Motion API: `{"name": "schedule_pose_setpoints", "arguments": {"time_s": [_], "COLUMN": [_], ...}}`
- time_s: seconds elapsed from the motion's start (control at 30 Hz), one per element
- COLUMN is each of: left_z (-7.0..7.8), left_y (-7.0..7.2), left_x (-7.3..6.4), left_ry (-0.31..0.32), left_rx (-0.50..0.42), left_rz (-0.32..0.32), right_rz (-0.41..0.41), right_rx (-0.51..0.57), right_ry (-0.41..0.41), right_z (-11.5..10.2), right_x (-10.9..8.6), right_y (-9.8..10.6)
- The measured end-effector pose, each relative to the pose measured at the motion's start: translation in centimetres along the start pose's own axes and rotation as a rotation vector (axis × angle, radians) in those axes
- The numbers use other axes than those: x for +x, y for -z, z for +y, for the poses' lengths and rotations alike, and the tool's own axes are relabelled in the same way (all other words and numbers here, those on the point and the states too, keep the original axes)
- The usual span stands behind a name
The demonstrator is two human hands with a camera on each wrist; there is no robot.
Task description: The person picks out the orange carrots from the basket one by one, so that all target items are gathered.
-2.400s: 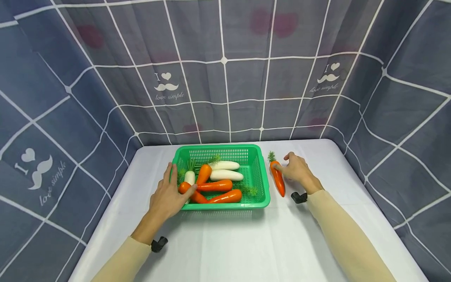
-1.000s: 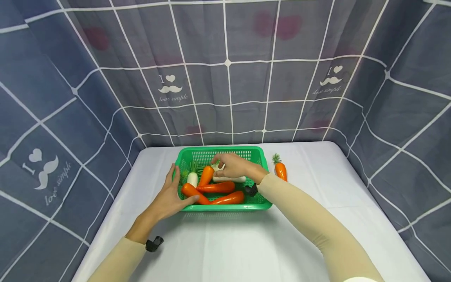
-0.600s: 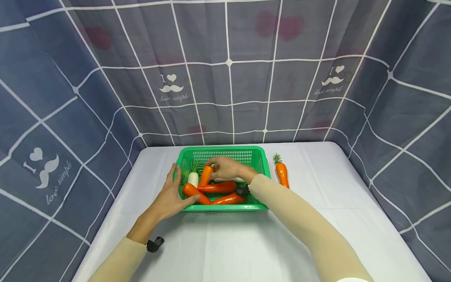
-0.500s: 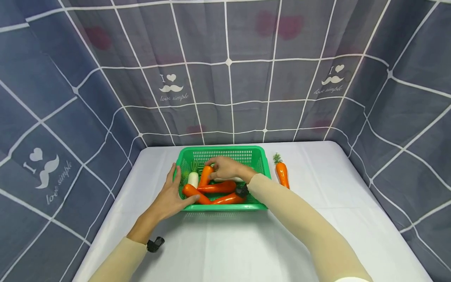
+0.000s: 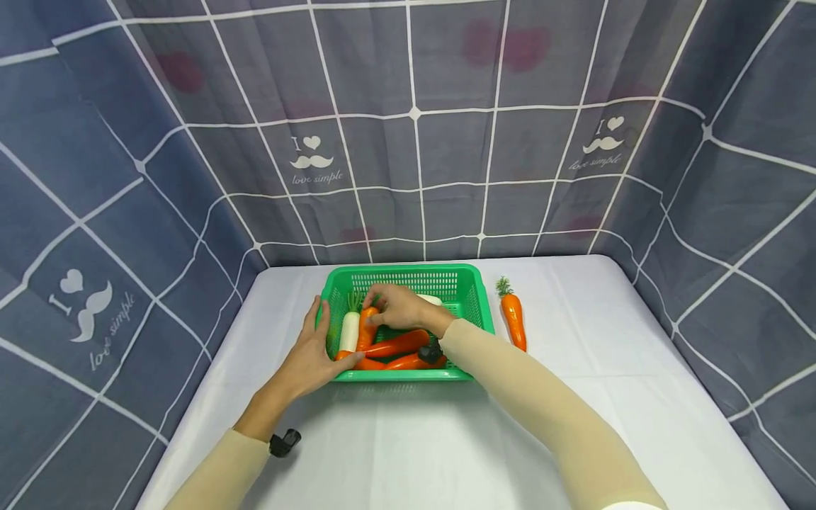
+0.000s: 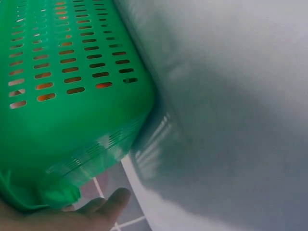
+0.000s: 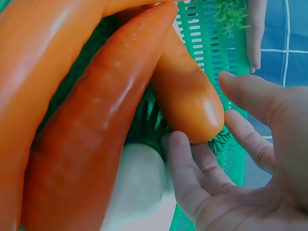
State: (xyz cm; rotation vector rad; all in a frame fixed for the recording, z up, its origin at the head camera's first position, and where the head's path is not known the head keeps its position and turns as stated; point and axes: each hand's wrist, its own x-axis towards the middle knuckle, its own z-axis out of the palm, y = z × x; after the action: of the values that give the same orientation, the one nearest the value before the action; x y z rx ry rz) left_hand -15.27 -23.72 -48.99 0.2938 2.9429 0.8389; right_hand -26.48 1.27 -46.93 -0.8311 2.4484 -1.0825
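Note:
A green basket (image 5: pixel 408 376) holds several orange carrots and white radishes. My right hand (image 5: pixel 398 307) reaches inside and grips the thick end of one carrot (image 5: pixel 366 329); the right wrist view shows fingers on both sides of that carrot (image 7: pixel 190 103). Beside it on the left lies a white radish (image 5: pixel 349 331). A redder carrot (image 5: pixel 398 344) lies just in front of the hand. My left hand (image 5: pixel 310 359) rests on the basket's left front corner, fingers straight along the left side, thumb over the front carrots. Another white radish (image 5: pixel 430 299) is partly hidden behind my right hand.
One carrot with a leafy green top (image 5: pixel 513 319) lies on the white tablecloth (image 5: pixel 574 312), right of the basket. A dark grid-patterned curtain (image 5: pixel 446 156) encloses the table at the back and both sides.
My right hand left the carrot on the table and reached into the basket. The gripped carrot has shifted left and straightened, and carrots in front moved slightly. My left hand stays at the basket's corner.

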Motion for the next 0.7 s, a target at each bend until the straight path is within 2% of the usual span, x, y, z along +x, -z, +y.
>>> {"name": "schedule_pose_setpoints", "arguments": {"time_s": [0.47, 0.7], "left_z": [0.11, 0.06], "left_y": [-0.11, -0.19], "left_x": [-0.13, -0.11], "left_ry": [0.005, 0.009], "left_rx": [-0.004, 0.000], "left_rz": [0.012, 0.015], "right_rz": [0.046, 0.076], "right_rx": [-0.009, -0.001], "right_ry": [0.056, 0.078], "right_z": [-0.32, -0.65], "right_x": [0.73, 0.47], "right_y": [-0.90, -0.82]}}
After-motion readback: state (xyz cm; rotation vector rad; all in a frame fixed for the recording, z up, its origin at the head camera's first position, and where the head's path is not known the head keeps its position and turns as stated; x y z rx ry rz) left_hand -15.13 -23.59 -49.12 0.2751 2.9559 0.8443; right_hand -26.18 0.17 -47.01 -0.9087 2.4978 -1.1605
